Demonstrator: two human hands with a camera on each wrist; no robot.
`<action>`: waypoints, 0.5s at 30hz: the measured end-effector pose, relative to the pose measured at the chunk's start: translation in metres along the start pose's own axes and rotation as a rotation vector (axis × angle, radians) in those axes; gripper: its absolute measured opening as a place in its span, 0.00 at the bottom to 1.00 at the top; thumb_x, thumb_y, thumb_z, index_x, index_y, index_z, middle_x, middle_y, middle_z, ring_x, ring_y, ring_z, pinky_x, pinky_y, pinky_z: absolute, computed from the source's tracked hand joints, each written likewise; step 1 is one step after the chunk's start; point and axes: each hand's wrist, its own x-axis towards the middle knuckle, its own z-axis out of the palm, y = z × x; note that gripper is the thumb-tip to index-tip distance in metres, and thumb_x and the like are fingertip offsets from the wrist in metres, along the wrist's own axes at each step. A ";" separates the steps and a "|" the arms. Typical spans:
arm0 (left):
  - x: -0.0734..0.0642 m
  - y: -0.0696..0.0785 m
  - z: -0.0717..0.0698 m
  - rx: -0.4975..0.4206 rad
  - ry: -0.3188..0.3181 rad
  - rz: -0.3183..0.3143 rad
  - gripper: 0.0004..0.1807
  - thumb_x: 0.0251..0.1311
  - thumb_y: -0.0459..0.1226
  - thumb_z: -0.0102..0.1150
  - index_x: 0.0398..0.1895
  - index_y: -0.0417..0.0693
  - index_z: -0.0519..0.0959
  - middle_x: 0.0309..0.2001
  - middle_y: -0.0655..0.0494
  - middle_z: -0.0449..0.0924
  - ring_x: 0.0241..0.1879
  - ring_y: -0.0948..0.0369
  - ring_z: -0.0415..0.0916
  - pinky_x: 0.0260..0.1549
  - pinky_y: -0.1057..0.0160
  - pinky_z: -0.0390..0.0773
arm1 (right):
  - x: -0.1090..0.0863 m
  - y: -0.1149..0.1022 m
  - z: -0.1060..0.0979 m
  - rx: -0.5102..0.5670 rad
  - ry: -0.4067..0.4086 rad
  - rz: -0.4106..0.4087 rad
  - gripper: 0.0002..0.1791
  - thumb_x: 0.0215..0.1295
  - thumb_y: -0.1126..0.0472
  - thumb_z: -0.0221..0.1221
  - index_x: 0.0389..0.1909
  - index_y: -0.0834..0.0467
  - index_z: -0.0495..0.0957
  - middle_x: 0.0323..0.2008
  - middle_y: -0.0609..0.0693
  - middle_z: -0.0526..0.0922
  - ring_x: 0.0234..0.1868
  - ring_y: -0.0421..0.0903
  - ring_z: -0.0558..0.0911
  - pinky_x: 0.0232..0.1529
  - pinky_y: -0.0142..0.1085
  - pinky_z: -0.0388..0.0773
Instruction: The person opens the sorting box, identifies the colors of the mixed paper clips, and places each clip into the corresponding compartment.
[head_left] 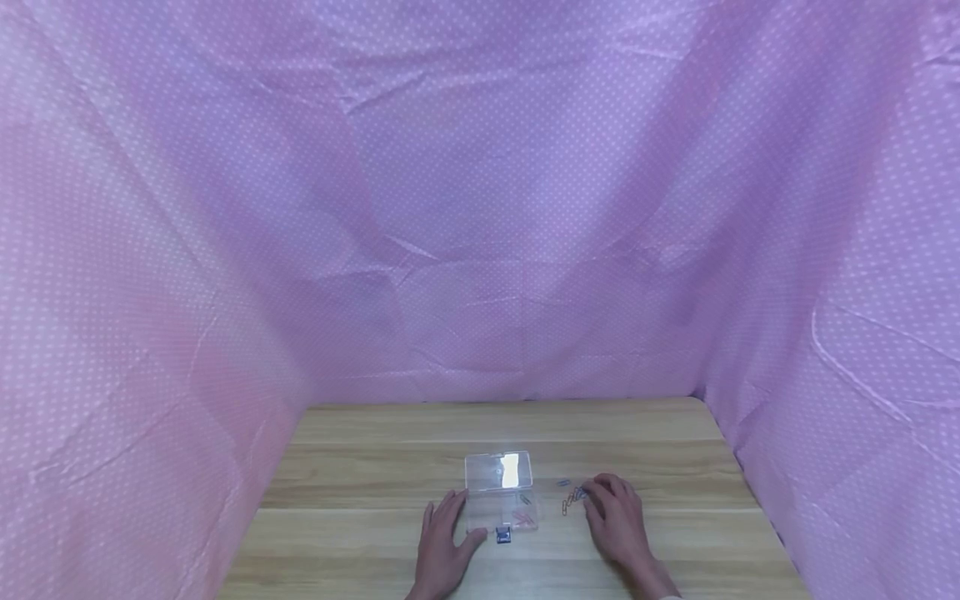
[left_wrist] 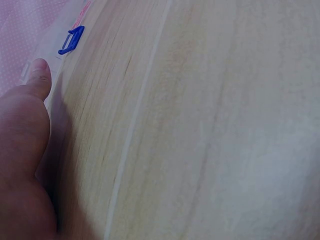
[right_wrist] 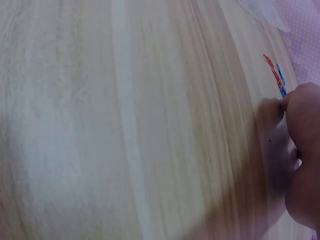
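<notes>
A clear plastic box [head_left: 486, 505] lies on the table with its transparent lid [head_left: 483, 472] raised at the back and a blue latch [head_left: 503, 535] at its front. Inside are pink paper clips [head_left: 522, 519] and a dark one [head_left: 525, 500]. Along the box's left side my left hand [head_left: 442, 546] rests with fingers extended, its thumb [left_wrist: 40, 75] at the front left corner. To the right of the box, my right hand [head_left: 619, 518] bends over a loose row of red and blue paper clips [head_left: 571, 499]. Its fingertips are at the blue end, thumb apart from the index finger.
A separate blue paper clip [head_left: 563, 483] lies just behind the row. The wood-grain table [head_left: 360, 458] is enclosed at the back and sides by pink dotted cloth [head_left: 480, 333].
</notes>
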 end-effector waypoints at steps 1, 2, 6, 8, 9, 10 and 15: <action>0.000 0.000 0.000 0.002 0.002 0.002 0.40 0.58 0.60 0.70 0.73 0.65 0.70 0.73 0.58 0.74 0.79 0.52 0.63 0.84 0.49 0.42 | 0.001 0.000 0.000 0.000 -0.007 0.012 0.16 0.67 0.60 0.67 0.55 0.52 0.85 0.60 0.55 0.80 0.66 0.57 0.71 0.68 0.60 0.66; 0.000 0.000 0.000 0.007 0.003 0.008 0.40 0.58 0.60 0.70 0.73 0.64 0.70 0.73 0.58 0.74 0.79 0.51 0.63 0.83 0.49 0.42 | 0.001 0.001 0.001 0.002 -0.009 0.022 0.16 0.67 0.60 0.67 0.55 0.51 0.85 0.60 0.55 0.80 0.66 0.57 0.71 0.68 0.60 0.66; -0.001 0.000 0.000 0.014 0.015 0.012 0.40 0.58 0.61 0.70 0.73 0.64 0.71 0.73 0.58 0.74 0.78 0.51 0.64 0.82 0.48 0.44 | 0.003 0.003 0.001 0.020 -0.011 0.055 0.13 0.68 0.61 0.66 0.52 0.52 0.85 0.59 0.53 0.80 0.66 0.55 0.71 0.68 0.60 0.67; -0.001 0.001 -0.001 0.022 0.020 0.020 0.40 0.58 0.61 0.69 0.73 0.63 0.71 0.73 0.57 0.74 0.78 0.50 0.65 0.82 0.47 0.45 | 0.004 0.004 0.001 0.028 -0.015 0.070 0.12 0.68 0.61 0.66 0.51 0.51 0.86 0.59 0.52 0.81 0.65 0.54 0.72 0.68 0.59 0.67; -0.001 0.001 -0.001 0.019 0.018 0.015 0.41 0.58 0.61 0.69 0.73 0.64 0.71 0.73 0.57 0.74 0.78 0.51 0.64 0.82 0.48 0.44 | 0.004 0.005 0.001 0.034 -0.021 0.078 0.11 0.68 0.61 0.65 0.50 0.51 0.86 0.59 0.52 0.80 0.65 0.54 0.72 0.68 0.59 0.67; -0.001 0.001 -0.001 0.022 0.018 0.017 0.41 0.58 0.61 0.69 0.74 0.64 0.71 0.73 0.57 0.74 0.78 0.51 0.64 0.82 0.48 0.44 | 0.004 0.004 0.001 0.041 -0.024 0.086 0.10 0.68 0.61 0.65 0.48 0.51 0.86 0.59 0.52 0.81 0.65 0.53 0.72 0.69 0.59 0.67; -0.001 0.000 -0.001 0.018 0.005 0.021 0.41 0.58 0.61 0.69 0.74 0.63 0.70 0.74 0.57 0.73 0.78 0.51 0.63 0.83 0.48 0.43 | 0.006 0.004 -0.001 0.065 -0.050 0.113 0.06 0.69 0.61 0.65 0.45 0.52 0.86 0.61 0.52 0.80 0.66 0.54 0.72 0.71 0.58 0.65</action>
